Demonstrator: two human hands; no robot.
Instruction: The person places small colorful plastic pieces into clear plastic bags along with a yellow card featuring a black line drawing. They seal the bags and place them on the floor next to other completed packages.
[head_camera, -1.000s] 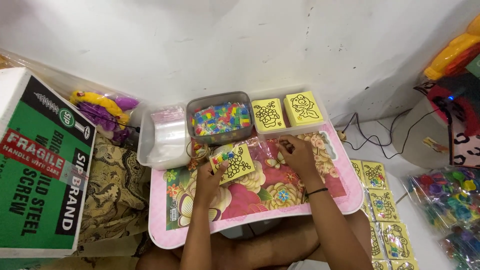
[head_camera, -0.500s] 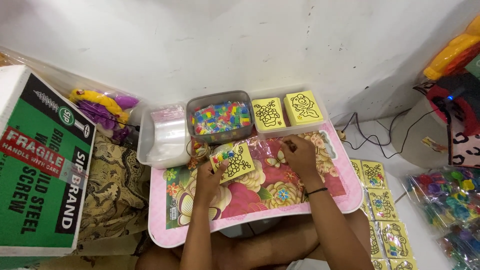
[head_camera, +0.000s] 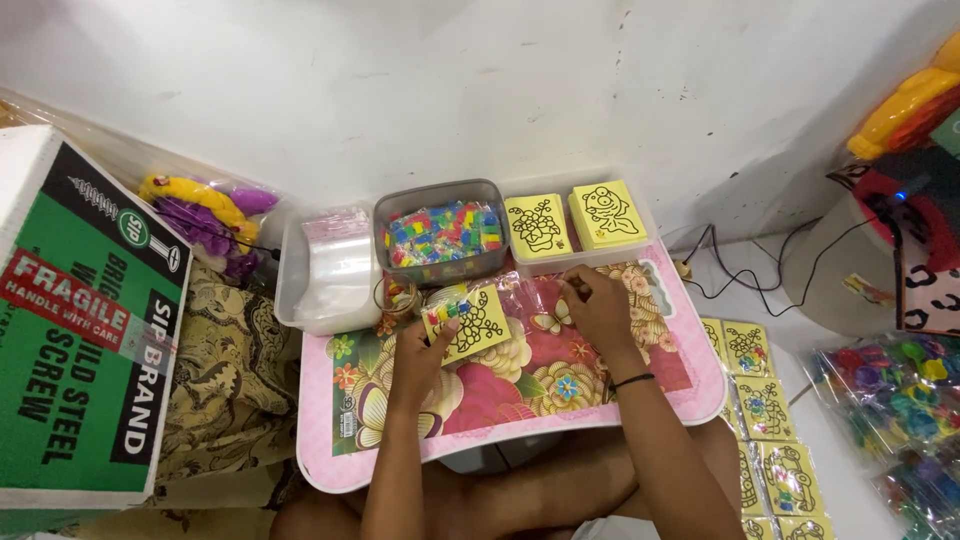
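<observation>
Yellow square card (head_camera: 470, 322) with black line drawing and coloured pieces on top, tilted, near the desk's (head_camera: 520, 420) rear edge.

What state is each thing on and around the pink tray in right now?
Left hand: holding the yellow card.
Yellow card: tilted, on the tray.
Right hand: on the clear bag.
Clear bag: flat.
Grey tub: open, full of coloured pieces.
Pink tray: level.

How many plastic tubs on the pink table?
3. One clear tub of plastic bags at the table's back left, a grey tub of coloured pieces in the middle, a clear tub with two yellow card stacks at right.
</observation>
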